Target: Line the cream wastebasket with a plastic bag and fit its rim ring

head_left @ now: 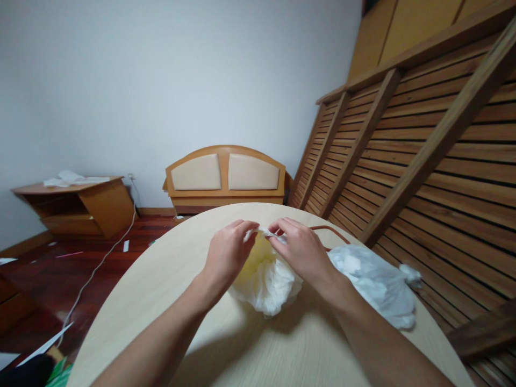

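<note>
A thin white plastic bag (268, 285) stands bunched on the round table in front of me, with something yellow (261, 251) showing at its upper part; its kind I cannot make out. My left hand (229, 244) pinches the bag's top edge between thumb and fingers. On the other side, my right hand (296, 244) grips the same edge, a short gap from the left. Right of my right wrist lies a second white plastic bag (371, 279), filled, with its neck twisted or knotted. Behind that bag, a thin brown bar or handle (330, 230) shows partly.
The pale round table (157, 290) fills the foreground. A slatted wooden frame (403, 161) leans close along the right. Beyond stand a headboard (226, 172) and a low desk (80, 204) with papers. A cable (97, 269) and scraps lie on the dark floor.
</note>
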A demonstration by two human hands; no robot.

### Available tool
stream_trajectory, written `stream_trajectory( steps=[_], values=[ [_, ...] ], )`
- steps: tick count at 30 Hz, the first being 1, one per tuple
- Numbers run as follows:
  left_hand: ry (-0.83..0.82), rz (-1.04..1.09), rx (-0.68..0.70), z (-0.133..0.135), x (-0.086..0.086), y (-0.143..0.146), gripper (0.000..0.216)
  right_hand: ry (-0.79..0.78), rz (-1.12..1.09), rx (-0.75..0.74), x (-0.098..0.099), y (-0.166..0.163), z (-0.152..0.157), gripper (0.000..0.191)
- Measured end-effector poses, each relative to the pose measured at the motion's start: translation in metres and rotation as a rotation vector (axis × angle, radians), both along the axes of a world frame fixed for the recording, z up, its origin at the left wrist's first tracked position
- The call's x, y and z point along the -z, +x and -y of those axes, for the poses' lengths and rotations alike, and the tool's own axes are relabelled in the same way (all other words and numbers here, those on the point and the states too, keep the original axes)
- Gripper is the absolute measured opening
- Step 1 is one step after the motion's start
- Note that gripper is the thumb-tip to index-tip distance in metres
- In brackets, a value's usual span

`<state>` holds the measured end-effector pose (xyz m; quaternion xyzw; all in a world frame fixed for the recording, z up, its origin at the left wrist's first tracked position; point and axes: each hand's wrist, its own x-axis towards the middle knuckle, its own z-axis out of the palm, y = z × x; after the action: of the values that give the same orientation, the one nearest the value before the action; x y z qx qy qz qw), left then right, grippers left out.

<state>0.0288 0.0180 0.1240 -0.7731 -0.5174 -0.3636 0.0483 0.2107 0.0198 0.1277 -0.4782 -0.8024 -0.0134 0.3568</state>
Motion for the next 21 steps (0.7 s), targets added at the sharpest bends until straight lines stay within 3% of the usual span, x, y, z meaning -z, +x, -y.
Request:
stream_trajectory(
  steps=[4,8,13,18,21],
  values=[
    [0.007,-0.006,0.079,0.001,0.002,0.002,0.029,0.044,-0.08,-0.069,0.002,-0.005,-0.001,0.009],
    [0.023,-0.023,0.113,0.001,0.003,0.002,0.024,0.039,-0.115,-0.086,0.003,-0.006,-0.003,0.006],
    [-0.008,-0.009,0.014,-0.002,0.003,-0.001,0.015,0.018,-0.053,-0.035,-0.001,0.002,-0.003,0.024],
    [-0.061,-0.013,-0.095,-0.006,0.001,-0.005,0.012,0.009,0.01,0.024,-0.007,0.014,-0.004,0.007],
    [-0.085,-0.016,-0.135,-0.006,0.0,-0.006,0.011,-0.027,0.021,0.062,-0.011,0.019,-0.003,0.009]
  ],
)
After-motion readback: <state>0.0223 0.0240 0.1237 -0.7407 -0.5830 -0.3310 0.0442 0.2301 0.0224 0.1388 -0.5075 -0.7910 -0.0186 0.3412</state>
